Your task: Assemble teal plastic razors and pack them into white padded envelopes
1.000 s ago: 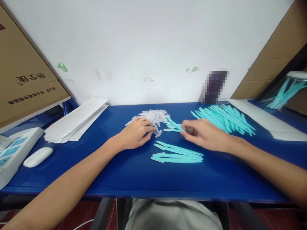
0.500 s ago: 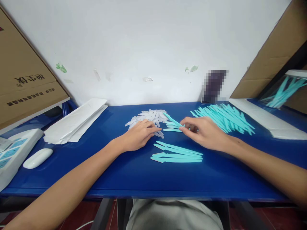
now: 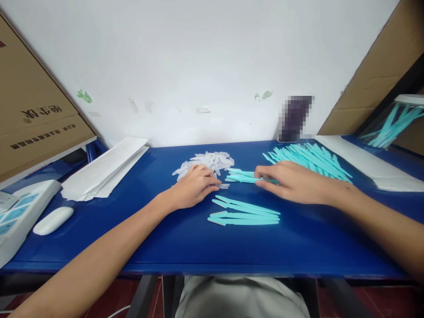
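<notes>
my landmark is the cap heap (image 3: 212,160), whose pale pieces overlap too much for me to count. at its near edge i see the left hand (image 3: 195,187) curled narrow over a few loose caps (image 3: 225,186); i cannot tell whether it grips any. just right of the heap, the right hand (image 3: 288,181) pinches at a group of turquoise sticks (image 3: 243,179), perhaps four, overlapping. if that pinch is slack, i judge a stick could skid into the heap; a careless left finger could scatter caps. on the heap's near side lie four separate sticks (image 3: 245,216); farther right, one uncountable stick pile (image 3: 311,161).
</notes>
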`<state>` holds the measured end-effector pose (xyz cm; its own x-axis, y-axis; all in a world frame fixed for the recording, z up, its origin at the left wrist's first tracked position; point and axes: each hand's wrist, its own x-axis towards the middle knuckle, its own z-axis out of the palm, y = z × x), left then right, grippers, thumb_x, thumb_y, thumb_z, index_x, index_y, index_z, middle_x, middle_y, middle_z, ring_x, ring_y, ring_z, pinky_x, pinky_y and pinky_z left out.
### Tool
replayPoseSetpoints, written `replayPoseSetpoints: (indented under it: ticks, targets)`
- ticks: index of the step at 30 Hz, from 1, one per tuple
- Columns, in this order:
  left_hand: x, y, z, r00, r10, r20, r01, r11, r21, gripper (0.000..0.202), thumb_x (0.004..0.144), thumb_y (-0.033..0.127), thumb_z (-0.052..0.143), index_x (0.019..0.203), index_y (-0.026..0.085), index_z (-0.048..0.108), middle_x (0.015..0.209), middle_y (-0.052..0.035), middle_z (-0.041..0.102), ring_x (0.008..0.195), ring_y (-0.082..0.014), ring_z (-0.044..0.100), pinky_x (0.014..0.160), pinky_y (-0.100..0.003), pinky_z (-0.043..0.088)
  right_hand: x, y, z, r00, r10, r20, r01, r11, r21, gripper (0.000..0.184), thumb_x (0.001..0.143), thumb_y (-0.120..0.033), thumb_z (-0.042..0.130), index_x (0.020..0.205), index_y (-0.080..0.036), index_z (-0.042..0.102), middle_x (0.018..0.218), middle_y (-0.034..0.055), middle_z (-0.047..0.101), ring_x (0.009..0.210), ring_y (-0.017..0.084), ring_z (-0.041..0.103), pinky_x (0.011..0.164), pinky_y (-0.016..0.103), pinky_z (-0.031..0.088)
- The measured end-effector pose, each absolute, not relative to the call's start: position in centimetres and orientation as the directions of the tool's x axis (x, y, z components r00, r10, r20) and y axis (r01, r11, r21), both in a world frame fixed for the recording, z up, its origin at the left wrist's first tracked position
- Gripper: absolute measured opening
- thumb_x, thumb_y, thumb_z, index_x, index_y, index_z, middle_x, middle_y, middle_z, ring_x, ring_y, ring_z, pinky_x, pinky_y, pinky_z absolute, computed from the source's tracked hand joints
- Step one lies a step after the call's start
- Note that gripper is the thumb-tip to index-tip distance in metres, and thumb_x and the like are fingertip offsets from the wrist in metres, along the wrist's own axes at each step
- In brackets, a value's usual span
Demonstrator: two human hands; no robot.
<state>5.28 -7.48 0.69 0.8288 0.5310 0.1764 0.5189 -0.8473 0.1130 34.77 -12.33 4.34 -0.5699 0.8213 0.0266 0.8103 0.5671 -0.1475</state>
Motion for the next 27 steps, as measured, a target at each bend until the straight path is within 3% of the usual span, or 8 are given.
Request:
replayPoseSetpoints:
  ticks: [7,18,23,27]
  targets:
    - [5.22,-7.97,1.19,0.850,0.473,0.231,0.492,-0.870,-0.025,0.035,0.104,0.035,0.042,0.115,0.023,0.073,0.103,-0.0085,0.066,0.100,-0.0230,0.051,0.092,-0.041,0.034,34.57,-12.63,4.52,-0.593,0.805,-0.009,0.793,0.582,-0.178,0.021,0.096,-0.035,0.042,0.092,-0.021,0.057,0.062,0.0004,0.056,0.055,0.017,0.047,0.057,0.029,0.027]
    - [5.45,-7.83,0.67,0.781,0.573,0.249,0.533,-0.819,0.213,0.025,0.098,0.039,0.057,0.105,0.024,0.076,0.096,-0.0052,0.071,0.097,-0.0223,0.055,0.088,-0.038,0.038,34.78,-12.56,4.46,-0.564,0.826,0.003,0.817,0.558,-0.144,0.018,0.095,-0.034,0.043,0.093,-0.023,0.056,0.059,-0.0013,0.053,0.055,0.017,0.045,0.057,0.029,0.025]
    - [5.49,-7.75,0.59,0.756,0.599,0.263,0.541,-0.799,0.262,0.019,0.094,0.037,0.064,0.100,0.023,0.076,0.092,-0.0048,0.073,0.094,-0.0225,0.057,0.085,-0.038,0.039,34.55,-12.68,4.42,-0.585,0.811,-0.001,0.803,0.579,-0.142,0.018,0.094,-0.032,0.044,0.087,-0.023,0.057,0.055,-0.0021,0.051,0.052,0.016,0.044,0.056,0.029,0.024]
    - [5.57,-7.75,0.67,0.748,0.611,0.257,0.547,-0.788,0.282,0.016,0.093,0.035,0.066,0.097,0.023,0.076,0.089,-0.0033,0.073,0.092,-0.0219,0.058,0.086,-0.038,0.039,34.54,-12.58,4.23,-0.582,0.813,0.031,0.807,0.582,-0.095,0.018,0.093,-0.031,0.045,0.093,-0.022,0.060,0.058,-0.0005,0.055,0.052,0.016,0.044,0.056,0.029,0.023]
